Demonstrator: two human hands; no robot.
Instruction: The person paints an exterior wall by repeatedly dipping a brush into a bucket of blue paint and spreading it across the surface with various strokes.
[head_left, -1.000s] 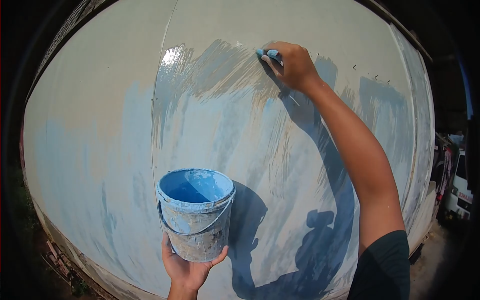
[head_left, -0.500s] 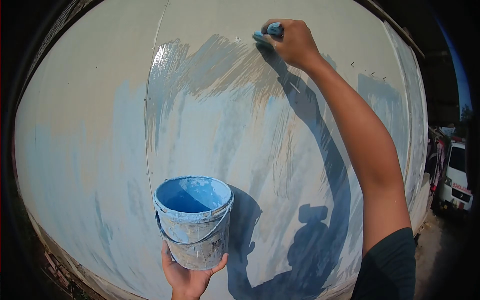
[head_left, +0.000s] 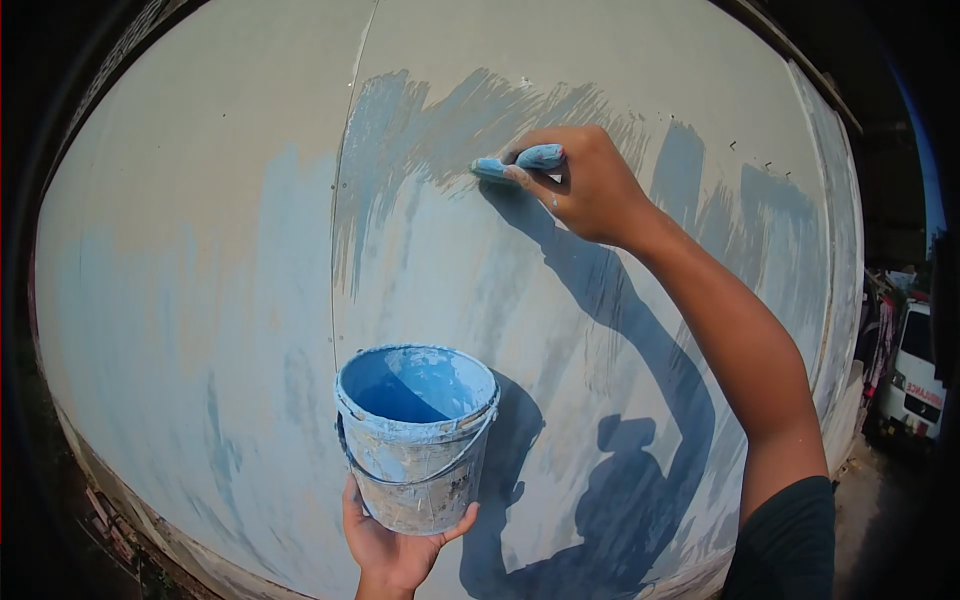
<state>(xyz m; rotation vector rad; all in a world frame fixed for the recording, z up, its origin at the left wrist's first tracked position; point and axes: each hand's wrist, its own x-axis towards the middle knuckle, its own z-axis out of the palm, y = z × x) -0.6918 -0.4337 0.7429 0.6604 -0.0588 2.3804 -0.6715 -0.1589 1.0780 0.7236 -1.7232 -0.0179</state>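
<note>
My right hand point(head_left: 590, 185) is closed round the handle of a paint-smeared paintbrush point(head_left: 495, 170), its bristle end right at the wall point(head_left: 230, 190). Streaks of wet blue-grey paint spread around the brush, with lighter blue patches lower down. At lower centre my left hand point(head_left: 400, 548) supports a paint bucket point(head_left: 425, 490) from beneath, thumb and fingers wrapped about its base. Blue paint coats the bucket's inside and rim, and its wire handle hangs down across the front. The bucket stands nearly upright.
A vertical panel seam point(head_left: 340, 190) with small nail heads runs down the wall. Shadows of the arm, head and bucket fall across the painted surface. A white vehicle point(head_left: 910, 365) with red lettering is parked at far right. Bits of debris point(head_left: 110, 530) lie at lower left.
My right hand has drawn the brush down and slightly left along the wall, leaving more grey-blue streaks at the upper middle. The view has shifted, so bucket and seam appear farther right.
</note>
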